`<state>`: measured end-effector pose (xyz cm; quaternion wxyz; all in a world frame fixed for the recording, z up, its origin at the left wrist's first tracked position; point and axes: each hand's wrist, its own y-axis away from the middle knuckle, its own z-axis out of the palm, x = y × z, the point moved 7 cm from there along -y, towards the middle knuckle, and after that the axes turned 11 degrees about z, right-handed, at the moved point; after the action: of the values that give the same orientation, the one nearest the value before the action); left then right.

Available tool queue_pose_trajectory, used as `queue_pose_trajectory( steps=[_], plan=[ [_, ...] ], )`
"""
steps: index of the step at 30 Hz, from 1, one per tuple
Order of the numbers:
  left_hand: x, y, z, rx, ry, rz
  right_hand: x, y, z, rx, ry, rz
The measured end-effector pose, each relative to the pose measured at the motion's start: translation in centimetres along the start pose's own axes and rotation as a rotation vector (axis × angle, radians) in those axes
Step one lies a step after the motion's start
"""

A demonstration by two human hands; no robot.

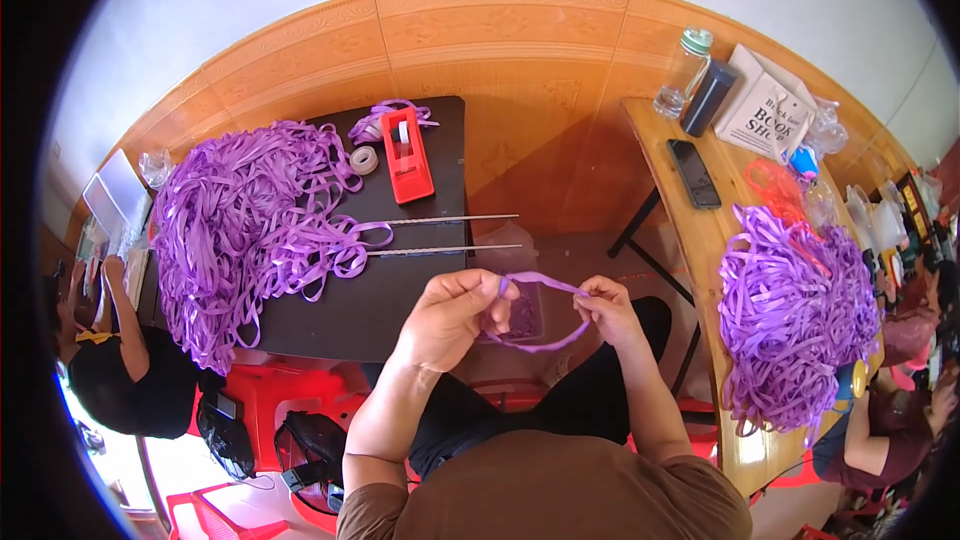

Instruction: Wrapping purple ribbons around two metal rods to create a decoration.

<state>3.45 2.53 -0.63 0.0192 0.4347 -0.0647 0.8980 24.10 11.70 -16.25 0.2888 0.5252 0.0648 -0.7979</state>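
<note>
A loop of purple ribbon (543,348) is stretched between my two hands above my lap. My left hand (455,312) pinches its left end between thumb and fingers. The right end is gripped in the fingertips of my right hand (610,310). To the left, a large tangled heap of purple ribbon loops (235,230) covers much of the dark table (330,328). Two thin metal rods, a far one (465,217) and a near one (450,250), stick out past that table's right edge; a few ribbon loops lie around their left ends.
A red tape dispenser (408,175) and a tape roll (364,160) lie on the dark table. The wooden table (690,230) at right bears another ribbon heap (790,325), a phone (693,174), bottles and a paper bag (765,105). Below my hands is a clear bin (528,312). People sit at both sides.
</note>
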Motion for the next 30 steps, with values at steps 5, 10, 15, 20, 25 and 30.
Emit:
queue_pose_trajectory(
  steps=[5,10,15,20,25,30],
  plan=[
    [2.3,-0.2,0.2,-0.024,0.005,0.104,2.8,0.7,-1.9,0.179,-0.128,-0.026],
    [2.3,-0.2,-0.8,0.046,0.06,0.136,3.5,1.6,-1.7,0.278,-0.091,0.02],
    [2.7,0.0,-2.1,0.034,0.214,0.183,1.7,1.6,0.9,-0.109,-0.875,0.035],
    [4.6,0.6,-4.8,0.029,0.384,0.281,-5.7,4.4,3.5,-0.368,-0.781,-0.217],
    [4.5,0.6,-4.8,0.084,0.442,0.285,-7.1,4.8,4.5,-0.475,-0.622,-0.283],
    [3.1,-0.1,-4.9,0.116,0.313,0.274,-2.5,3.7,2.2,-0.35,-0.693,-0.093]
  ],
)
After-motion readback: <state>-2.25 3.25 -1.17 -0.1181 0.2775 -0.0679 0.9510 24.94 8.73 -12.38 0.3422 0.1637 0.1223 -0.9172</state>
